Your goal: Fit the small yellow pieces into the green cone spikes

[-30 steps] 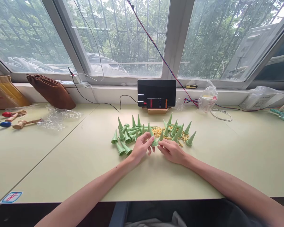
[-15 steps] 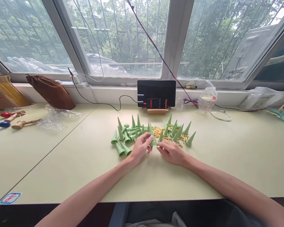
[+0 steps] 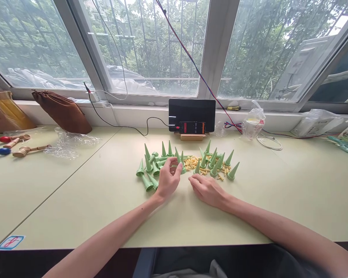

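My left hand (image 3: 169,178) is closed, its thumb and fingers around a slim green plastic cone (image 3: 178,155) with a flared base. Other green cones stand close behind it, and the fingers hide part of them. Curled on the tabletop to the right, my right hand (image 3: 207,188) has its thumb and fingertips pressed together; what they hold, if anything, is hidden. Small yellow pegs (image 3: 195,162) lie in a loose pile beyond both hands. Several green cones (image 3: 233,171) stand upright among and beside them. More cones (image 3: 147,183) lie on their sides at the left.
A phone (image 3: 192,127) leans on a black tablet (image 3: 191,108) at the back. A wrapped cup (image 3: 253,122) and a coiled white cable (image 3: 269,143) are to its right. Far left are a brown pouch (image 3: 62,112), clear plastic wrap (image 3: 65,144) and wooden toys (image 3: 24,152).
My left hand has moved a little left and away from me with the green cone, parting from my right hand. My right hand has drawn slightly left and nearer to me.
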`<state>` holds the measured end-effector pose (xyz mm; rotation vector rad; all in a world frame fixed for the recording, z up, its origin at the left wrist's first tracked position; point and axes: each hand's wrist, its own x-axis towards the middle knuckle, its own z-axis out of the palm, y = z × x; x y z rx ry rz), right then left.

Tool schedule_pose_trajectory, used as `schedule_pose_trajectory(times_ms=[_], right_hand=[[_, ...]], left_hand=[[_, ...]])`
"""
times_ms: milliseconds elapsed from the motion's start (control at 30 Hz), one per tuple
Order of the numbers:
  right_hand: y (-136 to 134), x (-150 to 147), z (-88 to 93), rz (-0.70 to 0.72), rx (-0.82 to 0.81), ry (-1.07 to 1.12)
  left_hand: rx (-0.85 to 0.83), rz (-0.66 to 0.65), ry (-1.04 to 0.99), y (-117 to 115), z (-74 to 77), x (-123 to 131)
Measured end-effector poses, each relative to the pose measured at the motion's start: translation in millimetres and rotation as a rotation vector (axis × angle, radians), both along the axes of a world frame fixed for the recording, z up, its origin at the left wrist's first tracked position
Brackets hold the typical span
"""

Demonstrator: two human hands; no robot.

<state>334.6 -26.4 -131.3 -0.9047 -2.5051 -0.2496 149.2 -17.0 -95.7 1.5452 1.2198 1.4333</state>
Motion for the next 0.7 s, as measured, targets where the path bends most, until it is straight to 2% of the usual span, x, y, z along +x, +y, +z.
schedule_pose_trajectory(times_ms=[100,267,533,700], right_hand=[[-3,-8,5.5,-0.039,0.004,-0.111],[0,-25,22.7,-0.214,-0.072,-0.284],[10,-49,42.3,-0.427,-0.175,-0.351],[8,-56,47.1,-0.52,-0.2,-0.385]], left_hand=[[0.089,0.057,0.05,0,4.3,-3],[0.156,0.14,0.1,0,10.4,-9],[0.161,0.12,0.074,2,8.9,-12],[0.163,0.098,0.083,0,7.5,-10]])
